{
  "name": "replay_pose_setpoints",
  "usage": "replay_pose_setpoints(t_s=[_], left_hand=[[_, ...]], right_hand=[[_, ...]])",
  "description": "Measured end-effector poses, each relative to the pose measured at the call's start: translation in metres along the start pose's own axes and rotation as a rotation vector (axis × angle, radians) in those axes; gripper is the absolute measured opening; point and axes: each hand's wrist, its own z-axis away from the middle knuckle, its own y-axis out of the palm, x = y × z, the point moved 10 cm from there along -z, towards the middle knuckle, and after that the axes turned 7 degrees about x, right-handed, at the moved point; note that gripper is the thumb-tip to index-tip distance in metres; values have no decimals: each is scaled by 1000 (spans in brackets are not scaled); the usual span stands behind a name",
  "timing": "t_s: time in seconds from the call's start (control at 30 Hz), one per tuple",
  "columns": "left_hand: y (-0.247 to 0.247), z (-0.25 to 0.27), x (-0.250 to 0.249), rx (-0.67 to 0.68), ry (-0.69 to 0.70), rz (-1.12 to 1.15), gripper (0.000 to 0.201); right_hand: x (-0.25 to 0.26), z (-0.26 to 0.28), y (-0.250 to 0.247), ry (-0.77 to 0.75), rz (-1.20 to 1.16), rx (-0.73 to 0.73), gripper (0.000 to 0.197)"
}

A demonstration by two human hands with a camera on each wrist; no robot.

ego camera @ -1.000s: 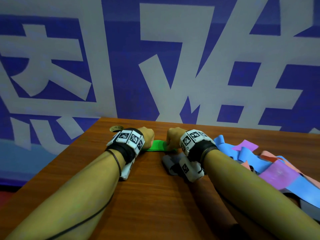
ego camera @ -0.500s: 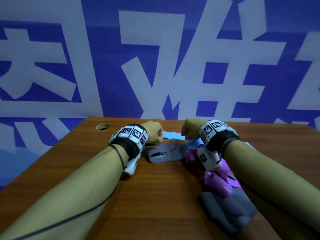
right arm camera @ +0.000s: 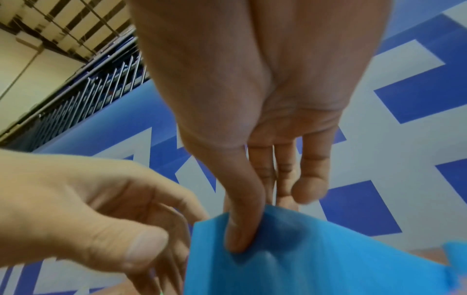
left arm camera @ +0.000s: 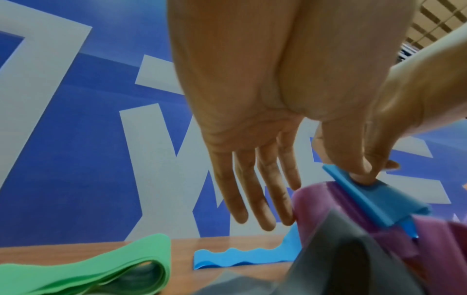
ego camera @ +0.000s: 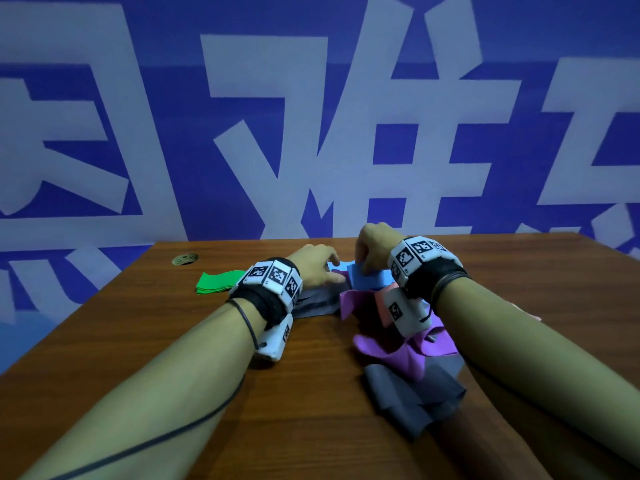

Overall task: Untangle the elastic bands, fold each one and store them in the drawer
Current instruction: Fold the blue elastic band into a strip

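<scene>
The right hand [ego camera: 375, 249] pinches a fold of the flat blue elastic band [ego camera: 369, 279] atop the purple-and-grey band tangle [ego camera: 398, 351]; the left hand [ego camera: 317, 263], fingers straight, holds nothing beside it. Pulling now could drag snagged loops along or undo the folded green band [ego camera: 216, 281] left of that tangle.
</scene>
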Motion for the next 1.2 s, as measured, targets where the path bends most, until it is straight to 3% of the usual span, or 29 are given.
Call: replay_pose_setpoints(t_s=[0.13, 0.23, 0.37, 0.5, 0.7, 0.93, 1.1, 1.2], left_hand=[[-11, -2, -11, -51, 40, 189, 35], [-10, -5, -18, -57, 65, 332, 22], [-27, -7, -14, -259, 28, 340, 23], [-35, -6, -5, -408, 55, 536, 11], [-43, -4, 15, -528, 73, 679, 6], [-95, 23, 13, -751, 205, 793, 11], [-116, 37, 1, -718, 260, 721, 10], [-124, 46, -6, -730, 295, 708, 9]], right_hand=[[-2, 4, -26, -29, -128, -119, 28], [-8, 10, -41, -51, -304, -244, 24], [-7, 18, -42, -132, -517, -347, 12], [-11, 12, -30, -148, -657, -413, 14], [-10, 7, -26, -179, -740, -476, 16], [5, 16, -50, -266, -688, -541, 38], [20, 22, -59, -334, -703, -577, 34], [28, 25, -62, -411, -793, -549, 44]])
